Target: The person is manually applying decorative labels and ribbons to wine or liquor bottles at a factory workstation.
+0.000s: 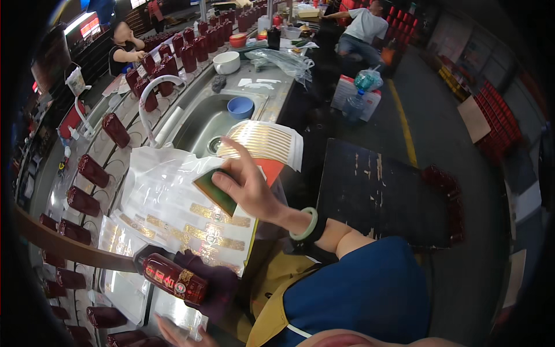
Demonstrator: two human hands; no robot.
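Note:
My right hand [248,182] is closed on a flat, dark green square pad [215,191], thumb on top. It is over a plastic-covered sheet of gold decals [208,234]. My left hand [179,335] is low in the picture, partly cut off by the edge, its fingers apart and nothing visible in them. Just above it a dark red bottle [173,277] with gold marking lies tilted. Its neck end meets a dark holder [144,258] at the end of a brown curved bar [69,246]. A dark purple cloth [214,280] is bunched against the bottle.
Beyond the sheet is a sink [196,121] with a blue bowl [240,107] and white faucet [151,95]. Gold-striped sheets [269,141] rest by it. Several red bottles [84,202] line the left. A black worn board [370,196] stands right; two people sit farther off.

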